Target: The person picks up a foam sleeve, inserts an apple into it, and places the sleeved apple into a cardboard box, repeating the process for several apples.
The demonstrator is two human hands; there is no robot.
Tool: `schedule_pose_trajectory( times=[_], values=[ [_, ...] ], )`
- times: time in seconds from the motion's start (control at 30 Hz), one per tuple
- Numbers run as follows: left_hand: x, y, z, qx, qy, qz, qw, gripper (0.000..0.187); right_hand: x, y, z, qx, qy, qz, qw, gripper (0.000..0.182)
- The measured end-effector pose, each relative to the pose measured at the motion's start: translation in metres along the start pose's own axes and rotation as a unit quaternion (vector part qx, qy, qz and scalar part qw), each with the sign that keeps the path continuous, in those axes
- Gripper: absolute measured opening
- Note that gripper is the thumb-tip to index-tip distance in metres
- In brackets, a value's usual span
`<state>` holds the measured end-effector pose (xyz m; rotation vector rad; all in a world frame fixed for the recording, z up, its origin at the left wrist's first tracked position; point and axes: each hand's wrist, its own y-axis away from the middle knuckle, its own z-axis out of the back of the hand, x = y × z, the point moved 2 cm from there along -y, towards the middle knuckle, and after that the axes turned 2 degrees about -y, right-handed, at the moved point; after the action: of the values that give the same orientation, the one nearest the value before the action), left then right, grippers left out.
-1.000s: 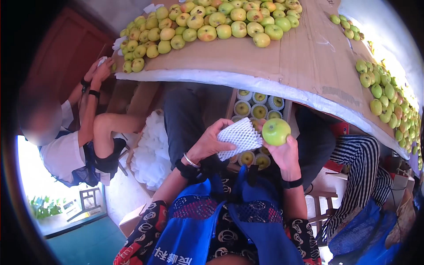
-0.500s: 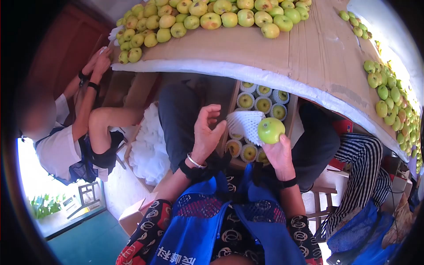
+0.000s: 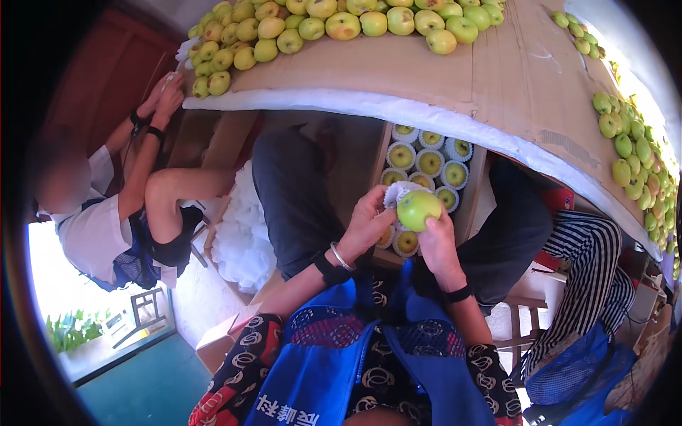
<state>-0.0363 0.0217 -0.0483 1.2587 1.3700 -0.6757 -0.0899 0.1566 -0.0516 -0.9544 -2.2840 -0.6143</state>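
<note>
In front of my lap, my right hand (image 3: pixel 439 245) grips a green apple (image 3: pixel 418 210), its fingers around the right and lower side. A white foam net sleeve (image 3: pixel 398 192) is bunched against the apple's upper left. The fingers of my left hand (image 3: pixel 368 220) are closed on the edge of that sleeve. Behind both hands lies an open carton (image 3: pixel 474 192) with rows of apples (image 3: pixel 430 163) in white foam nets.
A cardboard-covered table (image 3: pixel 490 85) with a white padded edge curves ahead, bearing heaps of apples (image 3: pixel 343 26). White foam nets (image 3: pixel 241 234) fill a box at the left. Another person (image 3: pixel 106 234) sits at far left, hands at the table; striped trousers (image 3: pixel 579 263) show at right.
My left hand has moved right to the apple and closed on the foam net. The net, stretched out before, is now bunched up, and the apple has shifted slightly left.
</note>
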Motion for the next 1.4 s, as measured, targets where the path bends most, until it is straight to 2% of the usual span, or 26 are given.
schedule_pose_trajectory(
  times=[0.07, 0.13, 0.17, 0.23, 0.27, 0.33, 0.37, 0.43, 0.47, 0.53, 0.57, 0.6, 0.63, 0.67, 0.73, 0.77, 0.83, 0.97, 1.03, 1.1, 1.13, 1.2, 1.33, 1.4],
  values=[
    [0.008, -0.003, 0.006, -0.007, 0.005, -0.016, 1.000, 0.020, 0.000, -0.001, -0.001, -0.002, 0.032, 0.010, 0.999, 0.044],
    [0.014, -0.006, 0.018, -0.040, -0.026, 0.041, 0.998, 0.012, 0.002, 0.000, -0.004, -0.011, 0.068, 0.029, 0.997, 0.048],
    [0.018, -0.006, 0.019, -0.042, -0.025, 0.041, 0.998, 0.012, 0.003, 0.000, -0.004, -0.010, 0.068, 0.027, 0.997, 0.048],
    [0.017, -0.005, 0.018, -0.059, -0.099, -0.020, 0.993, 0.009, 0.003, -0.001, -0.005, -0.021, 0.140, 0.039, 0.989, 0.056],
    [0.016, -0.005, 0.019, -0.059, -0.099, -0.019, 0.993, 0.009, 0.001, -0.002, -0.005, -0.022, 0.140, 0.038, 0.989, 0.056],
    [0.010, -0.005, 0.016, -0.051, -0.136, -0.033, 0.989, 0.009, 0.000, -0.003, -0.002, -0.053, 0.249, 0.097, 0.962, 0.068],
    [0.006, -0.003, 0.013, -0.049, -0.136, -0.032, 0.989, 0.009, 0.002, -0.003, 0.000, -0.055, 0.249, 0.097, 0.962, 0.068],
    [-0.010, 0.003, 0.006, -0.056, -0.197, -0.123, 0.971, 0.008, 0.008, -0.004, 0.002, -0.085, 0.443, 0.150, 0.880, 0.078],
    [-0.007, 0.003, 0.007, -0.055, -0.197, -0.122, 0.971, 0.008, 0.009, -0.005, 0.001, -0.086, 0.443, 0.149, 0.880, 0.078],
    [-0.002, 0.004, 0.008, 0.012, -0.147, -0.103, 0.984, 0.010, 0.022, -0.007, -0.008, -0.134, 0.580, 0.210, 0.776, 0.086],
    [0.000, 0.005, 0.006, 0.014, -0.145, -0.101, 0.984, 0.010, 0.027, -0.007, -0.011, -0.141, 0.609, 0.205, 0.753, 0.083],
    [-0.005, 0.006, 0.002, 0.014, -0.137, -0.140, 0.981, 0.010, 0.030, -0.009, -0.010, -0.144, 0.610, 0.203, 0.752, 0.083],
    [-0.008, 0.007, -0.001, 0.015, -0.129, -0.177, 0.976, 0.009, 0.032, -0.010, -0.011, -0.118, 0.627, 0.231, 0.734, 0.081],
    [-0.006, 0.007, -0.003, 0.017, -0.129, -0.175, 0.976, 0.009, 0.033, -0.010, -0.013, -0.091, 0.643, 0.260, 0.715, 0.079],
    [-0.001, 0.002, -0.007, 0.044, 0.054, -0.061, 0.996, 0.009, 0.032, -0.012, -0.014, -0.084, 0.645, 0.258, 0.714, 0.076],
    [-0.003, 0.001, -0.006, 0.043, 0.053, -0.062, 0.996, 0.009, 0.030, -0.013, -0.012, -0.083, 0.651, 0.258, 0.709, 0.077],
    [-0.003, 0.002, -0.004, 0.013, 0.125, 0.059, 0.990, 0.011, 0.030, -0.012, -0.014, -0.084, 0.658, 0.253, 0.704, 0.078],
    [0.007, 0.002, 0.001, 0.031, 0.166, 0.081, 0.982, 0.012, 0.027, -0.010, -0.016, -0.077, 0.682, 0.211, 0.696, 0.082],
    [0.008, 0.000, 0.004, 0.003, 0.156, 0.084, 0.984, 0.014, 0.025, -0.012, -0.015, -0.070, 0.688, 0.208, 0.692, 0.084],
    [0.010, -0.002, 0.011, 0.002, 0.166, 0.091, 0.982, 0.016, 0.024, -0.011, -0.014, -0.066, 0.639, 0.189, 0.743, 0.083],
    [0.010, -0.004, 0.013, 0.003, 0.174, 0.097, 0.980, 0.017, 0.022, -0.011, -0.011, -0.066, 0.639, 0.189, 0.743, 0.083],
    [0.010, -0.003, 0.014, 0.007, 0.172, 0.089, 0.981, 0.019, 0.017, -0.012, -0.002, -0.075, 0.564, 0.147, 0.809, 0.081],
    [0.007, -0.004, 0.014, 0.004, 0.161, 0.106, 0.981, 0.028, 0.013, -0.013, 0.001, -0.059, 0.579, 0.167, 0.796, 0.076],
    [0.008, -0.005, 0.016, 0.013, 0.147, 0.108, 0.983, 0.029, 0.013, -0.015, 0.001, -0.035, 0.608, 0.191, 0.770, 0.071]
  ],
)
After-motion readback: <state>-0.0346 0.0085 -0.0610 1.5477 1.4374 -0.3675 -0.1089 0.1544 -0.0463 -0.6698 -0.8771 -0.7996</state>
